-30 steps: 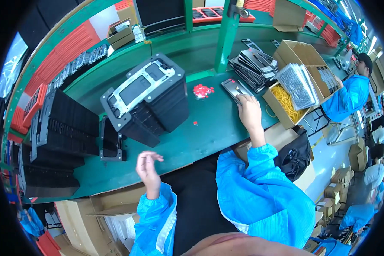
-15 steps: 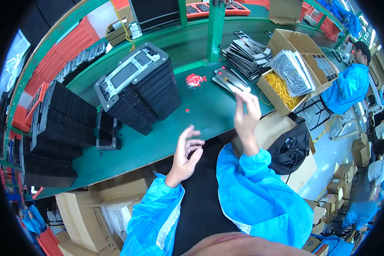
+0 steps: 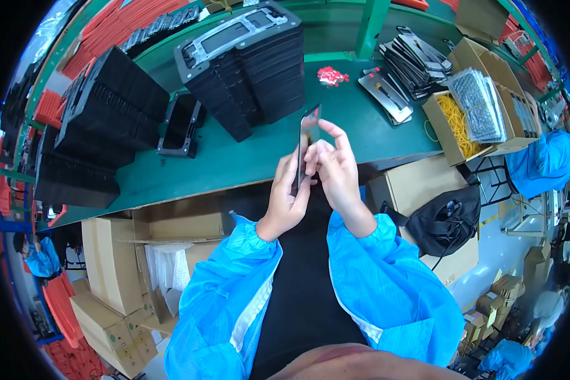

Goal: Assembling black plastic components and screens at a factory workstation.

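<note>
A thin phone screen panel stands nearly on edge above the front edge of the table, a red mark at its top and a ribbon cable on its silvery back. My left hand is closed round its lower part, thumb on one face and fingers on the other. My right hand is closed against the silvery side, fingers bent by the cable and the index finger reaching toward the top edge. Similar panels lie to the right on the table. Red stickers form a small heap beyond my hands.
Stacked black frame trays stand on the green table, with more stacks at left. Beside a lone tray holding a dark screen they rise high. At right are a carton of yellow bands, a black bag and a seated co-worker.
My hands have come together from apart, and the panel is now upright between them. The view has shifted, so the table's things sit higher and farther right.
</note>
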`<state>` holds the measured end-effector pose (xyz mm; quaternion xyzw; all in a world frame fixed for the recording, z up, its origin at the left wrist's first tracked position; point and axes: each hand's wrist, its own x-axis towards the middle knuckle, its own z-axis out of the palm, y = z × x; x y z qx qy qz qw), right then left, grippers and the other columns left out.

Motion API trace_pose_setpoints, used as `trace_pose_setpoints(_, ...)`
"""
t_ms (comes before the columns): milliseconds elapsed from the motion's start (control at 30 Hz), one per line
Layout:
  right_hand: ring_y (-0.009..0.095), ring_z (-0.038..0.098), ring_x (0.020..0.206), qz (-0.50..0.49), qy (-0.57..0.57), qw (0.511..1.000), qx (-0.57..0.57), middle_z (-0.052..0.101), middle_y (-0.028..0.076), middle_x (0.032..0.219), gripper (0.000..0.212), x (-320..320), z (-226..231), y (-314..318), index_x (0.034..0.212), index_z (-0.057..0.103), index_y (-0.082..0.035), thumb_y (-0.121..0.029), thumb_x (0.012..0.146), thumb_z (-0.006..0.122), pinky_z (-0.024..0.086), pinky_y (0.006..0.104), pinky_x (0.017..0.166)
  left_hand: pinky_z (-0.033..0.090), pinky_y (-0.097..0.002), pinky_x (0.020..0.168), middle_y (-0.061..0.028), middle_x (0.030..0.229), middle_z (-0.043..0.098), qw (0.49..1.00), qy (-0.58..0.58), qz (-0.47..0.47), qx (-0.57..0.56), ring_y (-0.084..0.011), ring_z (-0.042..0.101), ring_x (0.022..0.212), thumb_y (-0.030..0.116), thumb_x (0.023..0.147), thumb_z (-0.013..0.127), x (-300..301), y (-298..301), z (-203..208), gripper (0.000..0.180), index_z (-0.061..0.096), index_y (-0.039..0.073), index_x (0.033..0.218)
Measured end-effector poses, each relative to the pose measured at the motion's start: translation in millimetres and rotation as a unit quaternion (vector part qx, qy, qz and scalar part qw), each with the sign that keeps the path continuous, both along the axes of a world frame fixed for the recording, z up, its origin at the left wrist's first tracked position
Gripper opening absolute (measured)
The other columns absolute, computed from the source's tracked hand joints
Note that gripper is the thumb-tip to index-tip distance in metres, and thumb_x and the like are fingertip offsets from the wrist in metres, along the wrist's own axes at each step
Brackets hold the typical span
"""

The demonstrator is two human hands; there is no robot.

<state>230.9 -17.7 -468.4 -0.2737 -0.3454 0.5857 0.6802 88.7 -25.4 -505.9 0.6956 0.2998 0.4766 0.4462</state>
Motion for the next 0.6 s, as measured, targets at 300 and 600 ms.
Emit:
trace_pose_setpoints(300, 0.009, 0.058, 0.089, -0.048, 0.033, 0.998, -0.030, 0.059, 0.003, 0.105, 0.029, -3, -5, 5, 0.130, 0.052, -0.005, -0.023, 0.107, 0.055, 0.050, 0.0278, 0.079, 0.049, -0.0361, 0.100, -0.0199, 0.146, 0.041, 0.990, 0.081, 0.031, 0.111, -0.0322, 0.053, 0.126, -0.016, 0.088, 0.053, -4, -8, -5, 0.067, 0.048, 0.006, 0.150)
trace_pose_setpoints(600, 0.007, 0.054, 0.087, 0.183, -0.159, 0.951, 0.193, 0.053, -0.001, 0.096, 0.024, -5, 7, 19, 0.121, 0.055, -0.006, -0.024, 0.106, 0.057, 0.046, 0.0236, 0.082, 0.049, -0.0392, 0.101, -0.0213, 0.149, 0.039, 0.992, -0.068, 0.018, -0.104, -0.0330, 0.053, 0.128, -0.009, 0.082, 0.063, -31, -14, -9, 0.067, 0.045, 0.001, 0.146)
